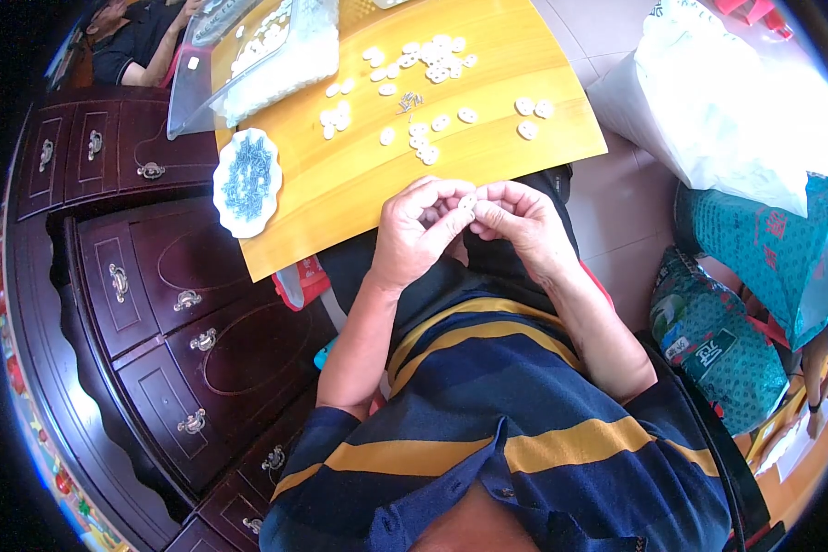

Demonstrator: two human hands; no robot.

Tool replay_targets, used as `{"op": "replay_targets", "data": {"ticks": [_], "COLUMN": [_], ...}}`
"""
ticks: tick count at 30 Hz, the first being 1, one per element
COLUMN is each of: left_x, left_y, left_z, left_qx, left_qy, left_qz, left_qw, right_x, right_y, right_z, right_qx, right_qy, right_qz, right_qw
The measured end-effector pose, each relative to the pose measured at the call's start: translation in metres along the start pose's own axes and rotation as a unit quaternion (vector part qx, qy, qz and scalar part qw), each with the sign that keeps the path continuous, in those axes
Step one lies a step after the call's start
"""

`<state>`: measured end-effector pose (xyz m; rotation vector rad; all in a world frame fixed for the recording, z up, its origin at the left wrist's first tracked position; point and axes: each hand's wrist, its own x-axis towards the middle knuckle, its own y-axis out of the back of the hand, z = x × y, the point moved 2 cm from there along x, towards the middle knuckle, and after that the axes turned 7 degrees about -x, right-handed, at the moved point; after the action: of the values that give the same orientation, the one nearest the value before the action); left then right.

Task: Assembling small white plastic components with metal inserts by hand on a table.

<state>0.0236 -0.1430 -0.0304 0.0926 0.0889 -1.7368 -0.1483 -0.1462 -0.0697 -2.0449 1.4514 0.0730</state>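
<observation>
Just past the table's near edge, my left hand pinches a small white oval plastic piece between thumb and fingertips. My right hand is closed in a pinch on the same piece from the right; whether a screw is also in those fingers is hidden. On the yellow wooden table ahead lie more white oval pieces with two holes, the largest heap being at the far side. A little pile of grey screws sits amid them, with a short stack of white pieces nearer me.
At the table's left edge stands a white scalloped dish full of screws. Behind it is a clear plastic bin with bagged white pieces. Dark wooden drawers line the left. White and teal bags crowd the right. Another person sits far left.
</observation>
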Motion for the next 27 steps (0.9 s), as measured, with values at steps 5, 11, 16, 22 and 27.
{"op": "replay_targets", "data": {"ticks": [5, 11, 16, 22, 27], "left_x": [0.001, 0.002, 0.003, 0.004, 0.002], "left_y": [-0.004, -0.017, -0.014, -0.015, -0.016], "left_z": [0.012, 0.011, 0.006, 0.009, 0.011], "left_qx": [0.094, 0.257, 0.358, 0.353, 0.336], "left_qy": [-0.033, -0.151, -0.242, -0.252, -0.232], "left_qz": [-0.034, 0.021, 0.036, 0.047, 0.041], "left_qw": [0.994, 0.954, 0.901, 0.9, 0.912], "right_x": [0.001, 0.002, 0.002, 0.003, 0.004], "right_y": [0.002, 0.002, 0.002, 0.005, 0.005], "right_z": [0.003, 0.004, 0.005, 0.01, 0.012], "right_qx": [0.014, 0.049, 0.064, 0.092, 0.085], "right_qy": [-0.005, -0.033, -0.012, -0.035, -0.021], "right_qz": [-0.008, -0.015, -0.023, -0.01, -0.011], "right_qw": [1.0, 0.998, 0.998, 0.995, 0.996]}}
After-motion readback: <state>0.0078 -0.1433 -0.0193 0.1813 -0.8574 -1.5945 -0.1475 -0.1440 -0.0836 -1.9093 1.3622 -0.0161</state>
